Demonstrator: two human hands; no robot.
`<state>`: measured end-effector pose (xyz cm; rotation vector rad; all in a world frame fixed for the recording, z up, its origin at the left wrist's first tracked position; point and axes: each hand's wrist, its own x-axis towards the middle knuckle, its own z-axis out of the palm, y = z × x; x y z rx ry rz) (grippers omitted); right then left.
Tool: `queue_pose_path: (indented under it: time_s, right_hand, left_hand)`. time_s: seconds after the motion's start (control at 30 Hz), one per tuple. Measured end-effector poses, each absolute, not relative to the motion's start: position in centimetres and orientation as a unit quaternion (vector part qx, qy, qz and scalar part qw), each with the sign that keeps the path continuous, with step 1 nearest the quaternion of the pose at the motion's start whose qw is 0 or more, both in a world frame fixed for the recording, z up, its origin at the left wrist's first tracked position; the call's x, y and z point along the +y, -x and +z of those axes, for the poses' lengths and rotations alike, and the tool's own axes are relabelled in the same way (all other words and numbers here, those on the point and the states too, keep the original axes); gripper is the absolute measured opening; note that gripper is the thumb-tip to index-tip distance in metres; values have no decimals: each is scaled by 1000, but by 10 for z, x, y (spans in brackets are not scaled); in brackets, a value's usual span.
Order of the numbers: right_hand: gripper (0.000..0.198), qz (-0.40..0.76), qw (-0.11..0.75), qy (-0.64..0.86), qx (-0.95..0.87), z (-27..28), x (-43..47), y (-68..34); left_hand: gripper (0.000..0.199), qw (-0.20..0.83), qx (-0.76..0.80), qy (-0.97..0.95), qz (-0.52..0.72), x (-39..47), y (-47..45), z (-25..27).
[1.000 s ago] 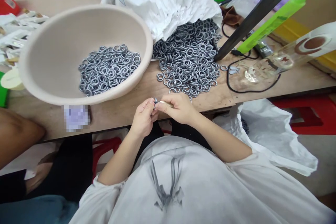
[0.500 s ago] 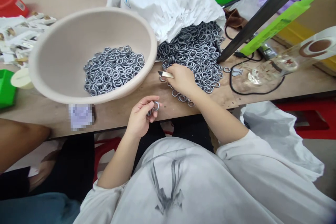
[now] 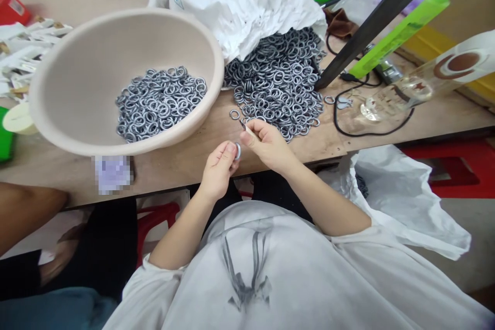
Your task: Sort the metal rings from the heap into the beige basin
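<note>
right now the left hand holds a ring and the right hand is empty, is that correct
Not quite: the right hand isn't empty. The head view shows it holding a slim, pale, dark-tipped tool. The left hand does hold a ring.

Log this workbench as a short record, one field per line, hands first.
Left hand: pinches a grey ring
Right hand: holds a small pale tool, dark tip apart from that ring
Bowl: contains many similar rings
Loose pile: right of the bowl, at the white bag's mouth
Black cable: right of the pile
</note>
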<state>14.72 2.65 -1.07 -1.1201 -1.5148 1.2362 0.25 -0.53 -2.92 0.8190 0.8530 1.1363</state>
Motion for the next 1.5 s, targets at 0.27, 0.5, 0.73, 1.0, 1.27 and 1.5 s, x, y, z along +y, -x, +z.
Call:
queue_pose_path:
  time_s: [0.27,0.5,0.73,1.0,1.27,1.5]
  right_hand:
    - [49,277,342,419,-794,-2,2,-152]
    - [48,256,313,427,-809,-1,2,-150]
    - [51,229,250,559,-757,-9,30,-149]
    - [30,49,61,600,-796,-10,89,-132]
    - [22,298,203,524,-771,-2,67,-153]
    - [29,467,235,451,-723,5,29,-162]
  left_hand:
    - [45,718,379,-277,514,-6,-3,-20]
    - [48,723,371,-288,506,-4,0,-21]
    - [48,745,345,-331,465,-15,10,-24]
    - [30,724,394,-354,441,-16,26,-30]
    - [27,631,457,-372,505,-4,30,-31]
    - [26,441,479,-631,420,3,19,-29]
